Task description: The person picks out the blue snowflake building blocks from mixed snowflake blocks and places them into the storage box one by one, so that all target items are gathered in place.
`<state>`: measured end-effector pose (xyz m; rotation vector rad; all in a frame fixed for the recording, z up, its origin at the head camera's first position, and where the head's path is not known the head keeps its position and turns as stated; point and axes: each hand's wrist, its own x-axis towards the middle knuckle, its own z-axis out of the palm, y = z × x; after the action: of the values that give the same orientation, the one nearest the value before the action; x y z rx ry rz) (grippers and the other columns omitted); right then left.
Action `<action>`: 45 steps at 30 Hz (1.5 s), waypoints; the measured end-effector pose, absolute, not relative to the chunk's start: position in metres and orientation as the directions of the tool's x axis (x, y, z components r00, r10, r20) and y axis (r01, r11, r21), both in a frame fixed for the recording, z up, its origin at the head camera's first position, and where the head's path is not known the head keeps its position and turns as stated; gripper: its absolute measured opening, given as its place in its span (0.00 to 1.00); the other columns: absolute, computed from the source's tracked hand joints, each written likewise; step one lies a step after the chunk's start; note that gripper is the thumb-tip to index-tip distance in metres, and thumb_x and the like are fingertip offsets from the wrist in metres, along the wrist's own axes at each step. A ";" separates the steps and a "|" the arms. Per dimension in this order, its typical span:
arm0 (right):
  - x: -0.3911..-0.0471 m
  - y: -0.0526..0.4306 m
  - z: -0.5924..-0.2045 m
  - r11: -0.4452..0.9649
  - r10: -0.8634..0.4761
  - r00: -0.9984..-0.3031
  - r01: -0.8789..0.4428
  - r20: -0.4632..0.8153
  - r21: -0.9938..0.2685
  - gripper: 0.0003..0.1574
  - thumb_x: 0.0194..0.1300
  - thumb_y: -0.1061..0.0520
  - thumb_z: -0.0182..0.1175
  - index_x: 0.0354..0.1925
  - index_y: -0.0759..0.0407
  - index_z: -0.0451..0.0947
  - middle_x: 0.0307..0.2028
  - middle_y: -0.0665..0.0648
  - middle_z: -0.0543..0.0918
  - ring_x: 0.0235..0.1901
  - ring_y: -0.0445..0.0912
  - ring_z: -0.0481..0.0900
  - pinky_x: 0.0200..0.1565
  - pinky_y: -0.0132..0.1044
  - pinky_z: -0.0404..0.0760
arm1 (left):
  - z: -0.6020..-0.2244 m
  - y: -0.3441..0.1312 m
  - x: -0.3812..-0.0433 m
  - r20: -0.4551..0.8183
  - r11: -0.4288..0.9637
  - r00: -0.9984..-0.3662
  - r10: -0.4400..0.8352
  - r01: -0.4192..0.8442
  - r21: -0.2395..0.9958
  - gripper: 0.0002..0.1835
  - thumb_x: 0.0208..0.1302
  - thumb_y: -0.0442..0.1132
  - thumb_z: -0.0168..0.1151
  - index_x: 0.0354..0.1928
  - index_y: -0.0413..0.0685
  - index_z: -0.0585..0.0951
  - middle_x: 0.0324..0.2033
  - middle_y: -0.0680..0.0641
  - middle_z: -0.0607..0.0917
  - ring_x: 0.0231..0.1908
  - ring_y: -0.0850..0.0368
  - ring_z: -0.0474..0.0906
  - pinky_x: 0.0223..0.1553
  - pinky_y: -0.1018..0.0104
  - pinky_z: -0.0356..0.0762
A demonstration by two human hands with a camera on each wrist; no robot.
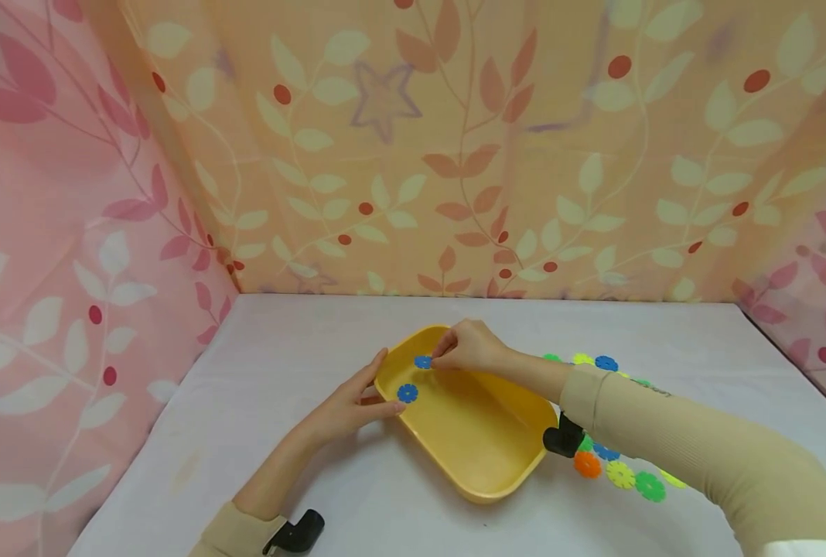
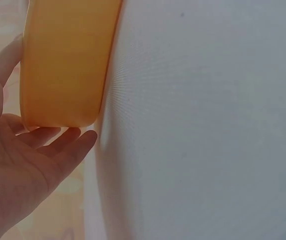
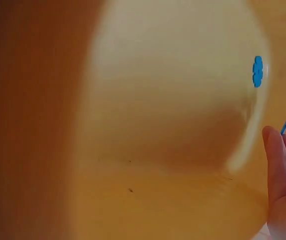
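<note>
A yellow plastic basin (image 1: 469,437) stands slantwise on the table. My left hand (image 1: 343,410) holds its left end, thumb at the rim and fingers (image 2: 78,150) against the outer wall. Over the inside of that end, my right hand (image 1: 479,346) pinches a blue notched plastic disc (image 1: 423,362) between thumb and fingertips; the right wrist view shows this disc edge-on. A second blue disc (image 1: 407,393) lies inside the basin near the left thumb. The right forearm covers part of the basin's far side.
Several loose notched discs in orange (image 1: 587,465), yellow (image 1: 620,474), green (image 1: 650,486) and blue (image 1: 606,363) lie on the white tabletop (image 1: 302,333) right of the basin, partly under the right forearm. Patterned cloth (image 1: 385,170) hangs behind and at both sides.
</note>
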<state>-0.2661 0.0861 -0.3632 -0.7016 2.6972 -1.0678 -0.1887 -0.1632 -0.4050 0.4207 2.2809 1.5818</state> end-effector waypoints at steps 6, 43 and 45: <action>-0.266 0.085 -0.365 0.654 -0.542 -0.840 -0.446 0.032 -0.611 0.06 0.53 0.54 0.73 0.28 0.56 0.89 0.22 0.46 0.85 0.24 0.37 0.78 0.31 0.28 0.78 | -0.405 -0.163 -0.188 -0.102 0.333 -0.902 0.419 0.048 0.942 0.55 0.59 0.53 0.70 0.78 0.58 0.43 0.75 0.49 0.50 0.63 0.47 0.71 0.65 0.50 0.63; -0.257 0.080 -0.373 0.722 -0.539 -0.841 -0.426 -0.056 -0.544 0.04 0.54 0.60 0.73 0.28 0.60 0.88 0.22 0.47 0.84 0.24 0.38 0.78 0.31 0.27 0.79 | -0.404 -0.161 -0.187 -0.110 0.369 -0.916 0.385 0.044 0.928 0.53 0.60 0.51 0.70 0.78 0.59 0.46 0.75 0.49 0.53 0.64 0.46 0.70 0.64 0.50 0.65; -0.257 0.080 -0.374 0.724 -0.529 -0.846 -0.414 -0.060 -0.552 0.04 0.54 0.60 0.72 0.29 0.60 0.88 0.23 0.47 0.84 0.25 0.38 0.78 0.32 0.27 0.78 | -0.404 -0.160 -0.187 -0.114 0.371 -0.917 0.383 0.040 0.928 0.52 0.60 0.51 0.69 0.78 0.59 0.46 0.75 0.49 0.53 0.64 0.46 0.70 0.63 0.50 0.66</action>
<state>-0.2570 0.0803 -0.3740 -0.7528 2.7150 -0.7931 -0.1867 -0.1601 -0.4041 0.3715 2.3263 1.5608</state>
